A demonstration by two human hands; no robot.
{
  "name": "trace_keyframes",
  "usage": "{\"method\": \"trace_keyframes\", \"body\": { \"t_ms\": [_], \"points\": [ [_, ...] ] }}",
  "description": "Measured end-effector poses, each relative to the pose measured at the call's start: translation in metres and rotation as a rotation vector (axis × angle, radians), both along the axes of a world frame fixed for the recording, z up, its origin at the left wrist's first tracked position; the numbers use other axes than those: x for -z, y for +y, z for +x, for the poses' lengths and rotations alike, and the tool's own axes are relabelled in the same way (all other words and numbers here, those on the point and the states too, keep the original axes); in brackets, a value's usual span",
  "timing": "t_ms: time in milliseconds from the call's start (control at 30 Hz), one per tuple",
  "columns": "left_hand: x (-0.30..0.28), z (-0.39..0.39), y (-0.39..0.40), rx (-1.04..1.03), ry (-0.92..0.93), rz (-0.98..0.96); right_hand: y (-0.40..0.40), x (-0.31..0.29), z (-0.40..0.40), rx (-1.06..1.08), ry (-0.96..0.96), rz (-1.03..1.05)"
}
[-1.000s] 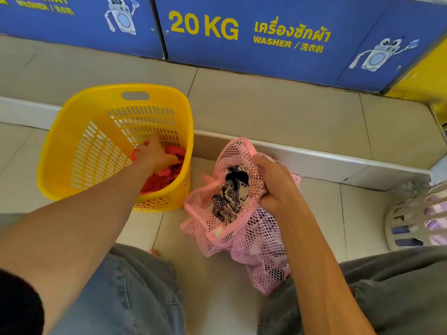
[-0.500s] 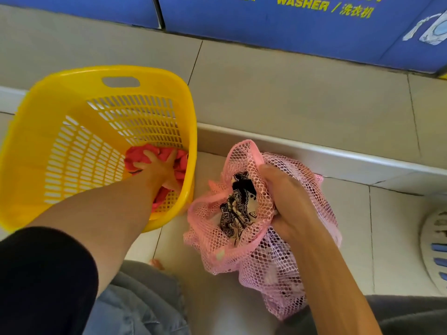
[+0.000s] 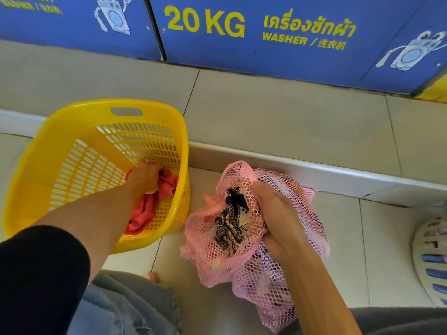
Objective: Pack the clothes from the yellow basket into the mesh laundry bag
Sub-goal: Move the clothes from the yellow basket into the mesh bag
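A yellow slotted basket (image 3: 79,151) stands on the tiled floor at the left, tipped slightly toward me. A red garment (image 3: 145,209) lies in its right corner. My left hand (image 3: 145,176) is down inside the basket with its fingers closed on the top of that red cloth. To the right, a pink mesh laundry bag (image 3: 244,264) sits on the floor, its mouth facing up. A black-and-white patterned garment (image 3: 231,226) shows inside it. My right hand (image 3: 278,218) grips the bag's rim on the right side and holds the mouth apart.
Blue washer fronts (image 3: 266,25) with yellow lettering line the back, above a raised tiled step (image 3: 278,117). A white slotted basket (image 3: 430,259) with clothes sits at the right edge. My knees, in jeans (image 3: 125,310), fill the bottom of the view.
My left hand has closed on the red garment and pulled part of it up in the basket. The right hand still holds the bag's mouth in the same way.
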State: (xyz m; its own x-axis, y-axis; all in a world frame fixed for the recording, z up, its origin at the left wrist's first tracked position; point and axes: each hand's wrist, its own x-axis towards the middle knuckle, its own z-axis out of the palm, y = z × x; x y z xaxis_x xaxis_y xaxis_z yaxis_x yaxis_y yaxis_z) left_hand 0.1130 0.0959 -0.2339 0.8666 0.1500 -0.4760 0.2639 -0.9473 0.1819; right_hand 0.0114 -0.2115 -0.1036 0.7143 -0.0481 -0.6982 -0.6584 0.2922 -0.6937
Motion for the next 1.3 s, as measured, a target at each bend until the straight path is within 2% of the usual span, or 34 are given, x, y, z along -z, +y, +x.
{"method": "trace_keyframes", "body": {
  "t_ms": [33, 100, 233, 333, 400, 500, 667, 767, 900, 967, 1133, 1200, 1300],
  "points": [
    [-0.009, -0.001, 0.003, 0.053, -0.010, 0.065, 0.000, -0.004, 0.000, 0.009, -0.004, 0.005],
    [-0.027, 0.000, 0.019, 0.036, -0.043, 0.034, -0.001, -0.012, 0.000, 0.024, -0.016, 0.011],
    [-0.105, -0.009, 0.018, -0.184, -0.208, -0.240, -0.004, -0.026, -0.004, 0.038, -0.070, -0.031],
    [-0.168, -0.026, 0.010, -0.539, -0.354, -0.610, -0.005, -0.040, -0.014, 0.046, -0.167, -0.138],
    [-0.206, -0.048, 0.004, -0.651, -0.456, -0.857, -0.005, -0.050, -0.021, 0.066, -0.213, -0.153],
    [-0.251, -0.091, -0.008, -0.696, -0.536, -1.186, -0.009, -0.062, -0.032, 0.089, -0.245, -0.148],
    [-0.303, -0.154, -0.036, -0.653, -0.419, -1.742, -0.020, -0.076, -0.050, 0.145, -0.240, -0.141],
    [-0.316, -0.168, -0.061, -0.632, -0.361, -1.927, -0.025, -0.079, -0.056, 0.125, -0.273, -0.140],
    [-0.303, -0.162, -0.104, -0.570, -0.329, -1.836, -0.028, -0.075, -0.062, 0.114, -0.302, -0.155],
    [-0.282, -0.153, -0.126, -0.592, -0.312, -1.710, -0.031, -0.070, -0.063, 0.155, -0.290, -0.157],
    [-0.209, -0.142, -0.173, -0.718, -0.452, -1.323, -0.049, -0.066, -0.064, 0.170, -0.316, -0.263],
    [-0.186, -0.143, -0.187, -0.616, -0.454, -1.122, -0.052, -0.064, -0.062, 0.154, -0.344, -0.294],
    [-0.170, -0.147, -0.208, -0.450, -0.327, -1.049, -0.048, -0.063, -0.063, 0.082, -0.403, -0.362]
  ]
}}
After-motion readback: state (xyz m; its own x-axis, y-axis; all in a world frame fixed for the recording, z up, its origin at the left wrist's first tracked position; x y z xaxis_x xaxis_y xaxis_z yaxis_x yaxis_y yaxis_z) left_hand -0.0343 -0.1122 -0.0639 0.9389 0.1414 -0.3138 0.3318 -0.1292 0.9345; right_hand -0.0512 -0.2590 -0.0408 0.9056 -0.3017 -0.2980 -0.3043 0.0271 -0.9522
